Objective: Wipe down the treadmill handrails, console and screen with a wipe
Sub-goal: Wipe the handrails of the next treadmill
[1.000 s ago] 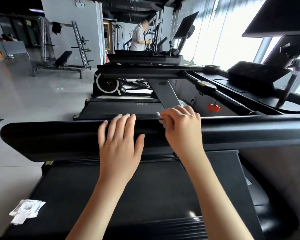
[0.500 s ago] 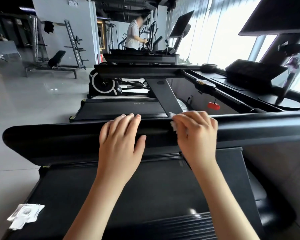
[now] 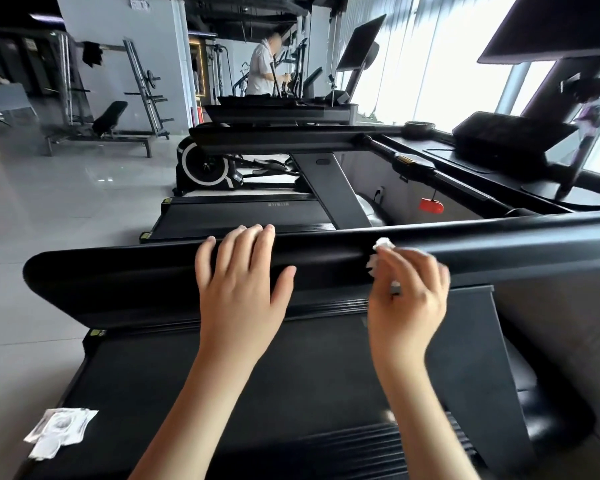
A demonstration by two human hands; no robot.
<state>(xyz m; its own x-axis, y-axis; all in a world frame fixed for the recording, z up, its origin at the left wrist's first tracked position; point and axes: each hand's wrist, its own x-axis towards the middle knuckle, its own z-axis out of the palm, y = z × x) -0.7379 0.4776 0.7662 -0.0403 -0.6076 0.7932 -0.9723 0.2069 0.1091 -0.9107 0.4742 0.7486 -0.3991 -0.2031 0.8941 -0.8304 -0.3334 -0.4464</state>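
Head view: my right hand (image 3: 407, 299) pinches the wipe (image 3: 378, 252) against the near handrail (image 3: 118, 271); my left hand (image 3: 238, 289) lies flat on it, fingers (image 3: 246, 237) relaxed. I judge the far-right console (image 3: 506, 136) and screen (image 3: 551, 26) are not yet wiped.

Left hand (image 3: 243, 282) on handrail (image 3: 118, 271); right hand (image 3: 407, 299), wipe (image 3: 378, 252) beside.

Single view from your head: wide-angle, facing forward and down, close above handrail (image 3: 125, 271); next treadmill (image 3: 243, 216) visible beyond.
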